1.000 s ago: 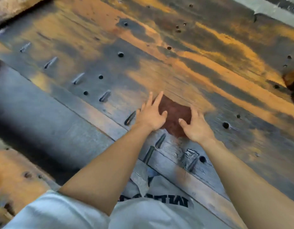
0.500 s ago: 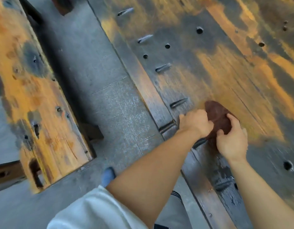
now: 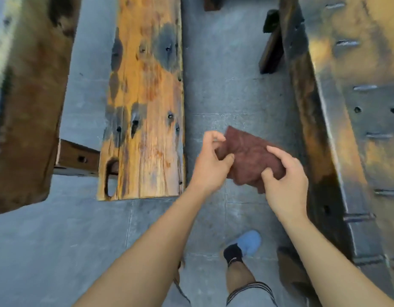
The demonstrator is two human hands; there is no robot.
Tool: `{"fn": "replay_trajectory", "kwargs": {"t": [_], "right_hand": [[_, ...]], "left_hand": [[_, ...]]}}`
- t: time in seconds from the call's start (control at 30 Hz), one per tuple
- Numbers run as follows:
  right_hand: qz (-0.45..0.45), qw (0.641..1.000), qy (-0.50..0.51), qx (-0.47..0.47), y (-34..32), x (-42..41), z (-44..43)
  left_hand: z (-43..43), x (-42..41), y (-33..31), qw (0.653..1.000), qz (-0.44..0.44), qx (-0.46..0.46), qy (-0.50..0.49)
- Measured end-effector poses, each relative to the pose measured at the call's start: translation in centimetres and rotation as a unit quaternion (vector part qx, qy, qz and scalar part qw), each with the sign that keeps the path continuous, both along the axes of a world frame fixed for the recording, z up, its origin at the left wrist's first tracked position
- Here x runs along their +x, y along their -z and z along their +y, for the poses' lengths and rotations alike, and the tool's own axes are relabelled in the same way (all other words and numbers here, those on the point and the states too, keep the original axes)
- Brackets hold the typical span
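A dark red-brown abrasive pad (image 3: 247, 156) is held in the air over the grey floor, between two wooden slabs. My left hand (image 3: 210, 163) pinches its left edge with thumb and curled fingers. My right hand (image 3: 284, 173) grips its lower right corner, thumb on top. The pad sags and folds a little between the hands. It touches no wood.
A large dark, scorched slab (image 3: 351, 120) with holes and metal staples runs along the right. An orange-stained plank (image 3: 145, 103) lies left of centre, another slab (image 3: 25, 96) at far left. The grey tiled floor (image 3: 225, 89) lies between them. My blue shoe (image 3: 249, 241) stands below.
Both hands lifted the pad off the big slab's surface and carried it left over the floor. The view swung left, showing the other planks and my foot.
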State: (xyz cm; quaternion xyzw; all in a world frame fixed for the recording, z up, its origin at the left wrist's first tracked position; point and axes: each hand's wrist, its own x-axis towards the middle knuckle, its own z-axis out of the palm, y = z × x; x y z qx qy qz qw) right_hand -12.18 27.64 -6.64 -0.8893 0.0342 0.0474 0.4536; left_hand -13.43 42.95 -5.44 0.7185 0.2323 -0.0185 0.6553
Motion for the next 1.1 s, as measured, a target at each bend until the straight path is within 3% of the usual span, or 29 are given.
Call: {"fn": "replay_trajectory", "kwargs": {"t": [0.2, 0.43, 0.67, 0.73, 0.8, 0.9, 1.0, 1.1], "right_hand": [[-0.017, 0.992, -0.125, 0.019, 4.6, -2.1, 15.4], [0.015, 0.986, -0.169, 0.01, 16.0, -4.7, 25.2], [0.074, 0.979, -0.187, -0.028, 28.1, -8.0, 25.5], [0.077, 0.975, -0.202, -0.059, 30.7, -9.0, 24.5], [0.068, 0.972, -0.194, -0.117, 32.6, -9.7, 23.5], [0.005, 0.967, -0.207, -0.147, 33.6, -9.8, 23.1], [-0.027, 0.93, -0.306, -0.203, 33.9, -10.2, 24.5], [0.0, 0.896, -0.341, -0.283, 34.6, -11.1, 26.3]], "left_hand": [[15.6, -6.1, 4.6, 0.998, 0.013, 0.043, -0.045], [25.4, -9.9, 15.1, 0.989, 0.081, 0.084, -0.091], [26.1, -12.7, 27.6, 0.974, 0.13, 0.158, -0.097], [25.4, -13.7, 30.1, 0.959, 0.151, 0.232, -0.065], [24.6, -14.5, 32.1, 0.92, 0.163, 0.354, -0.038], [23.4, -14.8, 33.3, 0.91, 0.103, 0.403, 0.003], [22.2, -15.4, 34.7, 0.895, 0.097, 0.424, 0.101], [22.5, -15.9, 35.9, 0.871, 0.141, 0.451, 0.137]]}}
